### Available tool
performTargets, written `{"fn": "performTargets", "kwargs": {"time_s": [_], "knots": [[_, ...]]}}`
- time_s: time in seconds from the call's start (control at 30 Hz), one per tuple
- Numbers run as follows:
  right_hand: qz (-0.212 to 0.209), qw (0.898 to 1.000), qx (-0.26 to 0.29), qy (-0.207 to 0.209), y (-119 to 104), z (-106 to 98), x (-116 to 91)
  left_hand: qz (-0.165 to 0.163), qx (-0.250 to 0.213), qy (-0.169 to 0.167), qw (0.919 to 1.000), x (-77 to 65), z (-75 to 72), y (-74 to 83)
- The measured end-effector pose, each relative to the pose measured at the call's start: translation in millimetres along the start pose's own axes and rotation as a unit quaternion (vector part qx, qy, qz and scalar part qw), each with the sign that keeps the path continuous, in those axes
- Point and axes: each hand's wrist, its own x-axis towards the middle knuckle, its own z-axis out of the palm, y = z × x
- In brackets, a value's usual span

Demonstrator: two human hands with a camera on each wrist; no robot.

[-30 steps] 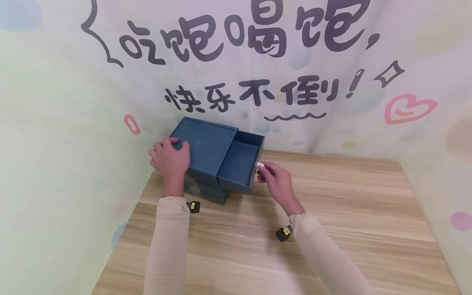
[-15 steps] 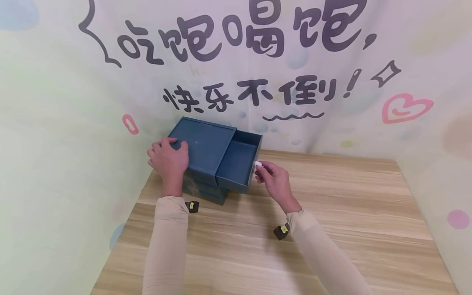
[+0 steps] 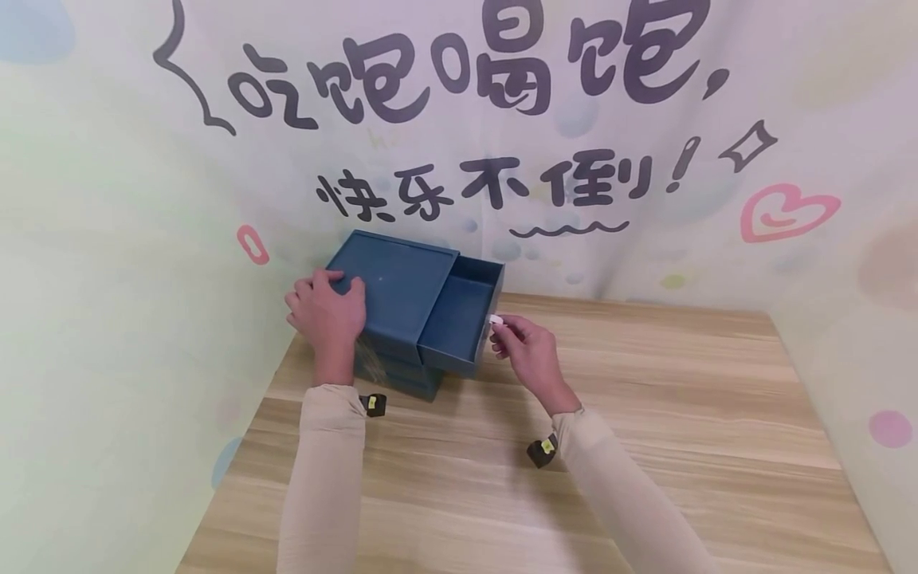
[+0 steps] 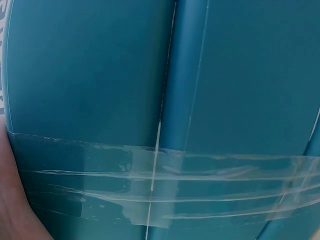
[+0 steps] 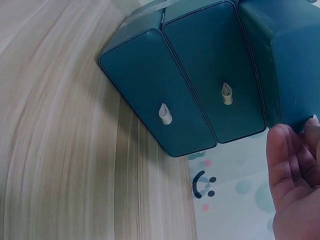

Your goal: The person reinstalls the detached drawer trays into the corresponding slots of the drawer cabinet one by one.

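A blue drawer cabinet [image 3: 390, 287] stands on the table with its top drawer [image 3: 462, 315] pulled well out and nothing visible inside it. At the cabinet's left end my left hand [image 3: 330, 315] holds it, thumb on the top and bent fingers over the far-left edge. My right hand [image 3: 531, 355] pinches the small white pull [image 3: 495, 320] on the drawer's front. Seen from the right wrist, two lower drawers [image 5: 155, 95] sit closed, each with a pale pull [image 5: 227, 93]. Clear tape [image 4: 100, 180] runs across the cabinet's side in the left wrist view.
The wood-grain table [image 3: 645, 446] extends to the right and toward the front. A printed fabric backdrop [image 3: 645, 247] rises close behind the cabinet, and another fabric wall [image 3: 129, 319] is near its left side.
The top drawer has slid slightly into the cabinet, with my right hand moving left along with it on the pull. My left hand keeps its place on the cabinet.
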Motion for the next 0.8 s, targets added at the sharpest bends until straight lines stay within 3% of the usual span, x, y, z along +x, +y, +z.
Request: {"fn": "performTargets", "kwargs": {"time_s": [0.8], "knots": [[-0.013,1.000,-0.007,-0.020,-4,15,7,0.004,-0.006,0.012,0.9999,0.6,4.1,-3.8]]}}
